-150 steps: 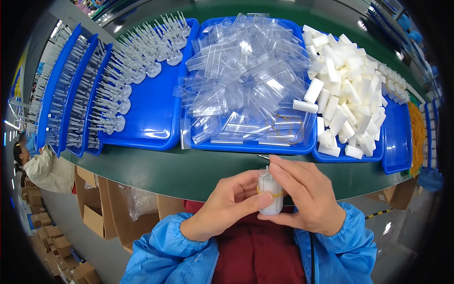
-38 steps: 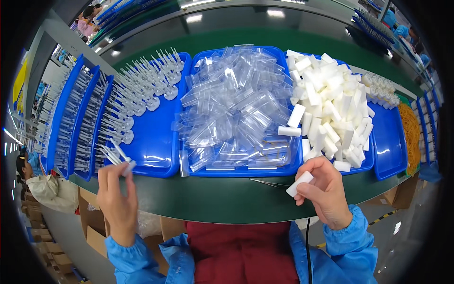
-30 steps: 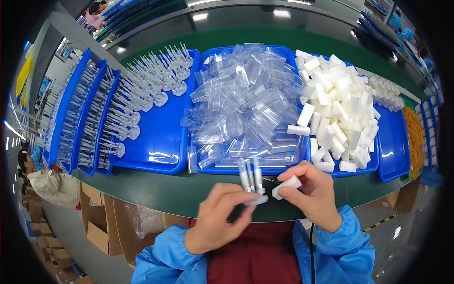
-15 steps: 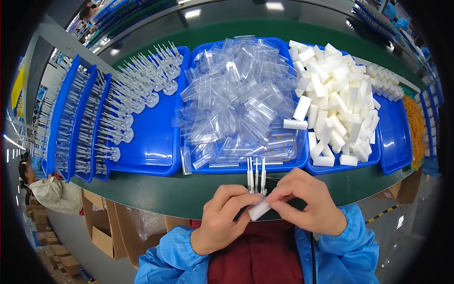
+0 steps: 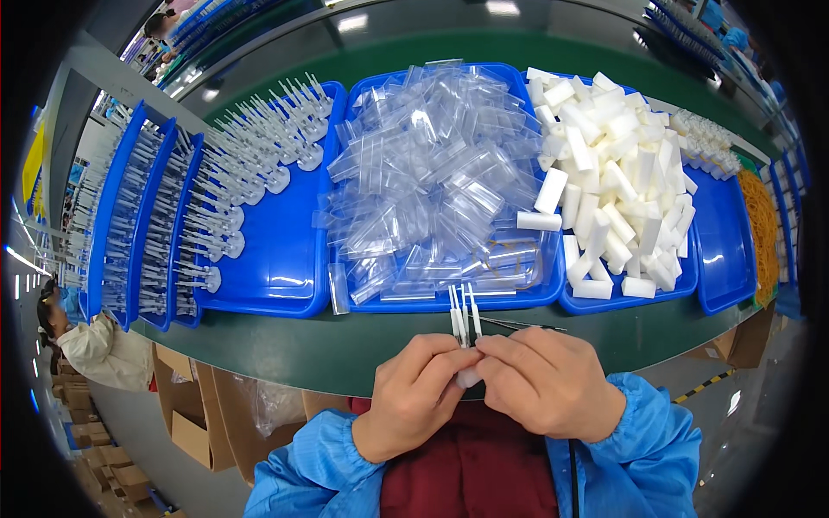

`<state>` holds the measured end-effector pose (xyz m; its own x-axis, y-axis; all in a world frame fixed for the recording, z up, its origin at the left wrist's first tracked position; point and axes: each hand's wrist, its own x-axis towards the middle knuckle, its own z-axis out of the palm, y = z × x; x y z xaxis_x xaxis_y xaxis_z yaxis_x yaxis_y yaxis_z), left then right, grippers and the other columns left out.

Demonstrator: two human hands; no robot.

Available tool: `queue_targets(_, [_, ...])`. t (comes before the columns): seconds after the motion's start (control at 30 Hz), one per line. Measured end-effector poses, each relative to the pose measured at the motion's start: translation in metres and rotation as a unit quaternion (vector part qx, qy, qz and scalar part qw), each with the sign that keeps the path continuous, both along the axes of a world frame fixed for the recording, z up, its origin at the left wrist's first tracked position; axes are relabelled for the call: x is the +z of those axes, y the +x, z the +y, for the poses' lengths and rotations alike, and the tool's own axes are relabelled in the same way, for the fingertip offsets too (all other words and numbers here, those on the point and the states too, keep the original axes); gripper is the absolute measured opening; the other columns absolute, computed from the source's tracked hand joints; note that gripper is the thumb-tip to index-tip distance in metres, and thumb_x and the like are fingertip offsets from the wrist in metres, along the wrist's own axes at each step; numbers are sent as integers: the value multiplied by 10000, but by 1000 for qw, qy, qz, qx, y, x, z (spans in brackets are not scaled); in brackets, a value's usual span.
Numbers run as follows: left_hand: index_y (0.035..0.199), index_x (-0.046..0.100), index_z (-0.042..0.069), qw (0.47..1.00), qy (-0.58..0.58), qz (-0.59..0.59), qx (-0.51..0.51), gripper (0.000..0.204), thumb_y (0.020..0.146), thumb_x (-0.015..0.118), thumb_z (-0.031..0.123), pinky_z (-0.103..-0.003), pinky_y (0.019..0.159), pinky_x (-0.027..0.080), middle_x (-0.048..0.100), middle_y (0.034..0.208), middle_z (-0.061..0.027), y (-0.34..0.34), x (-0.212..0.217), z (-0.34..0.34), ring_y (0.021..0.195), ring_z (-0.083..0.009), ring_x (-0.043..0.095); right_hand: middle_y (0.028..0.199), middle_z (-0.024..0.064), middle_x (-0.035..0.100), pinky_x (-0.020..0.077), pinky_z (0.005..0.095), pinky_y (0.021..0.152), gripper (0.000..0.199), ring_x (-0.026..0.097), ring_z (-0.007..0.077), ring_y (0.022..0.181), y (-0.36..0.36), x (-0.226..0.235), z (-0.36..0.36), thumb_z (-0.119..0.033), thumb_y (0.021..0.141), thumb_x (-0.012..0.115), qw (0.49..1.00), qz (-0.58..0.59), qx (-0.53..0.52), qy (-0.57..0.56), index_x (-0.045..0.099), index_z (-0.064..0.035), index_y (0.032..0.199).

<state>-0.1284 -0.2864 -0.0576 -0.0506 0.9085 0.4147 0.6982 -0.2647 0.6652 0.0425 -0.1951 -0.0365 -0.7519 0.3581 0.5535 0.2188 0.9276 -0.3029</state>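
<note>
Close together at the table's front edge, my hands are both closed on one small work piece. My left hand (image 5: pixel 413 393) pinches the base of a part with three thin white prongs (image 5: pixel 457 321), which point away from me. Fingertips of my right hand (image 5: pixel 553 380) press against the same part near its right prong. Below the fingertips a bit of a white foam block (image 5: pixel 469 376) shows; the fingers hide most of it. A thin dark metal tool (image 5: pixel 522 325) lies on the green table just beyond my right hand.
A blue tray of clear plastic sleeves (image 5: pixel 423 173) stands ahead, with white foam blocks (image 5: pixel 617 181) heaped in another to its right. Pronged parts (image 5: pixel 250 155) stand in a tray on the left, beside stacked trays. Orange rubber bands (image 5: pixel 757 233) lie far right; cardboard boxes (image 5: pixel 194 414) sit below.
My right hand has turned and moved in against the left, fingers now on the pronged part. The white block, plainly visible before, is now mostly covered. The prongs have shifted slightly.
</note>
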Motion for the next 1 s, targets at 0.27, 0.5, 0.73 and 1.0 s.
queue_targets(0.27, [1037,729,93,995,4,-55,-77,312,747,814,15,-316,618,543,623,952,-48,-2,3,-7,754,-208,656,957,65,673,573,238,725,392,684,136,902,17,0,34,35,924,623,721,264,-94,-634,565,5,1311])
queue_targets(0.5, [1070,738,105,989,-8,-65,-136,330,760,797,8,-314,629,549,623,955,-48,-1,5,-5,778,-201,662,889,42,633,506,230,627,322,601,92,757,24,-3,29,-49,1005,562,864,91,-81,-489,645,-43,1315])
queue_targets(0.73, [1076,742,120,989,-13,-57,-136,334,767,780,-4,-318,648,553,624,960,-46,-3,3,-8,790,-201,659,904,62,635,510,248,672,301,602,100,760,19,-2,25,-59,1021,543,812,114,-56,-570,657,-42,1299])
queue_targets(1.0, [1098,669,75,994,17,-85,-62,409,738,799,-70,-346,729,541,634,1006,-97,-3,-6,-5,882,-256,659,1016,126,692,547,341,694,405,653,232,791,19,-7,14,71,893,575,921,126,29,-367,616,-19,1286])
